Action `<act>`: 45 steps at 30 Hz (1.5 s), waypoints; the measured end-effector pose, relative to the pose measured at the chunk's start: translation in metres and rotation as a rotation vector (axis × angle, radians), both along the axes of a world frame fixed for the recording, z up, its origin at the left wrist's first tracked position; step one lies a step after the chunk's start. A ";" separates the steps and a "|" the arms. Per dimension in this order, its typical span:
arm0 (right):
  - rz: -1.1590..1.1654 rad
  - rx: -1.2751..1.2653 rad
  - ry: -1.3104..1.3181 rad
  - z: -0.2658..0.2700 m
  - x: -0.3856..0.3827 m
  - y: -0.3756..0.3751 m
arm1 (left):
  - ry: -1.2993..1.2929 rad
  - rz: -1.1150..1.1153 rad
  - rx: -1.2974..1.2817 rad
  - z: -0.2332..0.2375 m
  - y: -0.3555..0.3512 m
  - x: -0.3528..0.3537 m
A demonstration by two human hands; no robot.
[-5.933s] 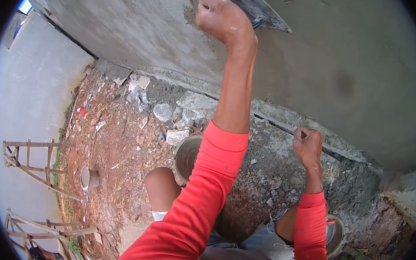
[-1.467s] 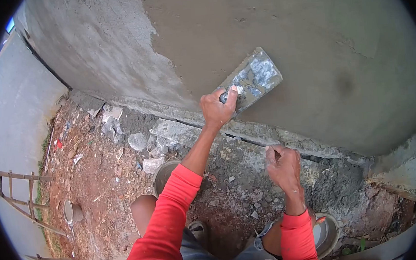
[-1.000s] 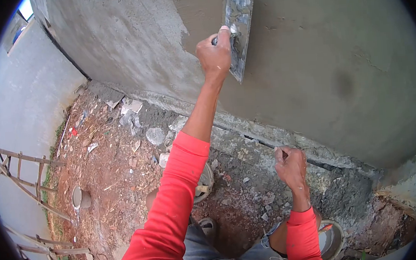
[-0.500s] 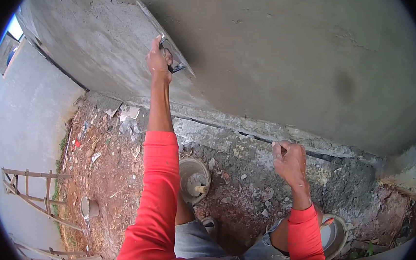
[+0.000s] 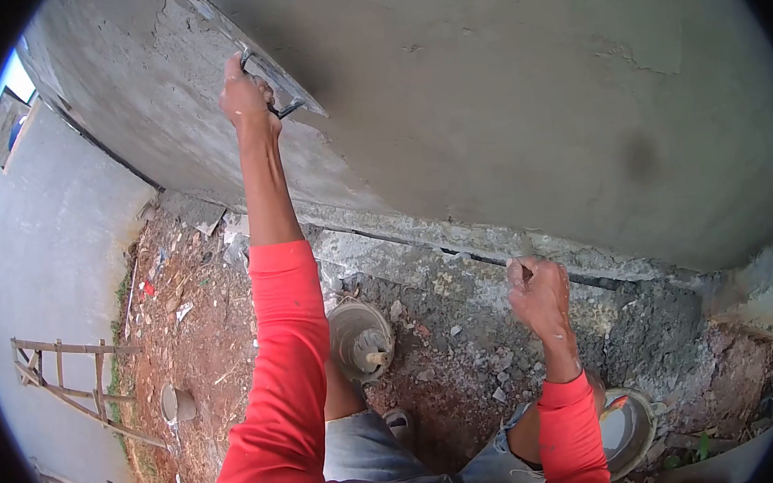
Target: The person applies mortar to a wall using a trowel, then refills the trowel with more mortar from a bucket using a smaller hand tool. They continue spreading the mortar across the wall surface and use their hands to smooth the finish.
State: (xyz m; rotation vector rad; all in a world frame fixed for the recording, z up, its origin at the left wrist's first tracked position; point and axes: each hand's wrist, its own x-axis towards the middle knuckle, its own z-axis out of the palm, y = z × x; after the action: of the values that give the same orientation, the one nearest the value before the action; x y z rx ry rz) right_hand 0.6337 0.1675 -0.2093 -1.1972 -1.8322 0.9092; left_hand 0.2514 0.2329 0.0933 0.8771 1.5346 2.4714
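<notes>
My left hand (image 5: 251, 96) is wrapped round the handle of a plastering trowel (image 5: 265, 58). The trowel's long, flat blade lies edge-on to me against the grey rendered wall (image 5: 501, 78), slanting from upper left to lower right. Around the blade the wall is smooth and darker on the right, rougher and paler on the left. My right hand (image 5: 540, 295) hangs low in front of the wall's foot, its fingers curled in with the thumb against them. Nothing shows in it.
Between my arms and legs stands a bucket (image 5: 343, 322) with a light-coloured handle inside. Another bucket (image 5: 643, 439) is by my right knee, and a small pail (image 5: 178, 404) sits farther left. A wooden frame (image 5: 81, 393) leans by the left wall. Rubble covers the ground.
My left hand and the trowel have moved up and to the left along the wall. My right hand has stayed nearly in place, still curled.
</notes>
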 end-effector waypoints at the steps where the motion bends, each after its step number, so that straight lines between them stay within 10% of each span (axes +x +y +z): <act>1: -0.009 -0.002 -0.004 -0.001 0.000 0.002 | 0.014 -0.049 -0.028 0.015 0.006 -0.018; 9: 0.068 -0.072 -0.043 0.004 -0.027 -0.005 | 0.634 0.023 -0.276 -0.044 0.010 0.163; 16: 0.046 -0.057 -0.008 0.019 -0.020 -0.022 | 0.431 0.114 -0.052 -0.001 0.023 0.136; 19: 0.049 -0.080 -0.052 0.031 -0.018 -0.015 | 0.762 0.365 -0.111 -0.006 0.038 0.173; 24: 0.094 0.004 -0.062 0.017 -0.014 -0.027 | 0.794 0.126 -0.179 -0.016 -0.001 0.185; 32: 0.085 -0.112 -0.072 0.009 0.016 -0.006 | 0.658 0.401 0.048 0.234 -0.006 0.011; 37: 0.052 -0.057 -0.067 0.005 0.009 -0.004 | 0.891 0.368 -0.223 0.294 0.002 0.015; 45: 0.041 -0.090 -0.007 0.003 0.015 0.007 | 0.967 0.070 -0.354 0.174 0.011 0.034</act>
State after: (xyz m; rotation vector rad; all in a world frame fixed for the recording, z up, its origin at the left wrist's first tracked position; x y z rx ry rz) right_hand 0.6483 0.1745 -0.2066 -1.2234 -1.8442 1.0211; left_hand 0.2857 0.2436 0.2671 2.1178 2.1502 1.7260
